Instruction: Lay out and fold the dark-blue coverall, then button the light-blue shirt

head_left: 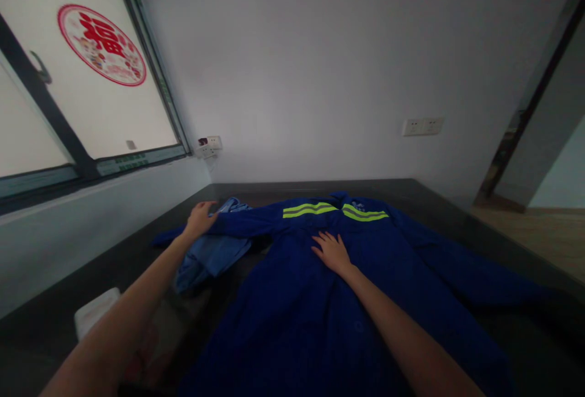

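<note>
A dark blue work jacket [320, 299] with yellow-green reflective stripes [333, 210] lies spread face up on a dark surface [137, 245]. My right hand [333, 252] lies flat and open on the jacket's chest, just below the stripes. My left hand [200, 218] reaches out to the jacket's left sleeve [237, 223], fingers curled on the cloth near the cuff. Under that sleeve lies a lighter blue garment [210, 257].
A white object [94, 313] sits at the near left on the surface. A window with a red round sticker [101, 45] fills the left wall. Sockets [423, 126] sit on the back wall. A doorway and wooden floor [539, 232] are at the right.
</note>
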Motion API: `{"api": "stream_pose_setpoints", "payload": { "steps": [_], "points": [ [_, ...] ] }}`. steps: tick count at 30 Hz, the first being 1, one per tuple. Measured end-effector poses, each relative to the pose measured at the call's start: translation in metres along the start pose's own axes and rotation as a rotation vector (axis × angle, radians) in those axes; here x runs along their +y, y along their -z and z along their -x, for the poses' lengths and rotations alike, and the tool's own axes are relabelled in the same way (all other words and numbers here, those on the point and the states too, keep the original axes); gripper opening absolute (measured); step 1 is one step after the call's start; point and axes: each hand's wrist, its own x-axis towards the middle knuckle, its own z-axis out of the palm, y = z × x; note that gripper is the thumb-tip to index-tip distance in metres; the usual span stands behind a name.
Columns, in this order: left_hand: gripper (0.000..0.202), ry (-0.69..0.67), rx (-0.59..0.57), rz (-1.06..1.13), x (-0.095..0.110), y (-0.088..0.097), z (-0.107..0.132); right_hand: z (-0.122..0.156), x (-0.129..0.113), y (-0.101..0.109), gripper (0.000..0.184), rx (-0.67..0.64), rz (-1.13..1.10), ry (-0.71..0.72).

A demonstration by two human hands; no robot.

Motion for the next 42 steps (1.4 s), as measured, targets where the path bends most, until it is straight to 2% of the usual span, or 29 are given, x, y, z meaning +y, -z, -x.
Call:
{"api": "stream_pose_setpoints", "payload": {
  "steps": [3, 5, 7, 9, 11, 14, 17, 20, 22, 25, 27, 29, 31, 33, 35, 37, 39, 42],
  "points": [
    [0.054, -0.366, -0.139, 0.017, 0.066, -0.036, 0.011, 0.000, 0.001, 0.003, 0.042, 0.008, -0.051, 0.002],
    [0.055, -0.461, -0.225, 0.015, 0.097, -0.057, 0.020, -0.001, 0.002, 0.007, 0.037, 0.021, -0.113, 0.001],
    [0.053, -0.485, -0.273, -0.003, 0.112, -0.071, 0.025, -0.002, 0.003, 0.011, 0.033, 0.039, -0.165, 0.002],
    [0.050, -0.471, -0.255, -0.026, 0.111, -0.076, 0.025, -0.003, 0.003, 0.016, 0.031, 0.053, -0.190, 0.010],
    [0.047, -0.430, -0.183, -0.039, 0.102, -0.071, 0.021, -0.003, 0.003, 0.019, 0.030, 0.055, -0.206, 0.032],
    [0.045, -0.340, -0.100, -0.048, 0.085, -0.053, 0.015, 0.000, -0.001, 0.021, 0.031, 0.046, -0.241, 0.096],
    [0.046, -0.262, -0.128, -0.061, 0.073, -0.037, 0.011, 0.002, -0.008, 0.019, 0.036, 0.027, -0.286, 0.195],
    [0.051, -0.232, -0.217, -0.064, 0.075, -0.030, 0.009, 0.002, -0.013, 0.021, 0.035, 0.003, -0.304, 0.285],
    [0.062, -0.236, -0.273, -0.060, 0.086, -0.027, 0.011, 0.000, -0.015, 0.028, 0.031, 0.016, -0.320, 0.311],
    [0.073, -0.300, -0.274, -0.043, 0.119, -0.016, 0.029, -0.005, -0.016, 0.052, 0.025, 0.084, -0.388, 0.327],
    [0.071, -0.413, -0.251, 0.009, 0.146, -0.001, 0.053, -0.004, -0.016, 0.076, 0.023, 0.109, -0.415, 0.340],
    [0.064, -0.570, -0.317, 0.094, 0.171, 0.017, 0.087, 0.005, -0.016, 0.101, 0.021, 0.102, -0.414, 0.349],
    [0.056, -0.738, -0.414, 0.194, 0.189, 0.035, 0.128, 0.025, -0.015, 0.125, 0.019, 0.078, -0.419, 0.347],
    [0.051, -0.822, -0.533, 0.253, 0.197, 0.050, 0.169, 0.059, -0.011, 0.142, 0.019, 0.044, -0.422, 0.339],
    [0.056, -0.856, -0.648, 0.279, 0.193, 0.061, 0.204, 0.102, -0.002, 0.150, 0.021, -0.009, -0.397, 0.315],
    [0.069, -0.858, -0.713, 0.282, 0.177, 0.064, 0.231, 0.152, 0.015, 0.152, 0.023, -0.051, -0.350, 0.258],
    [0.077, -0.781, -0.697, 0.267, 0.154, 0.062, 0.248, 0.202, 0.041, 0.149, 0.027, 0.034, -0.251, 0.092],
    [0.053, -0.442, -0.524, 0.186, 0.116, 0.053, 0.261, 0.267, 0.091, 0.143, 0.037, 0.259, -0.085, -0.266]
  ]
}}
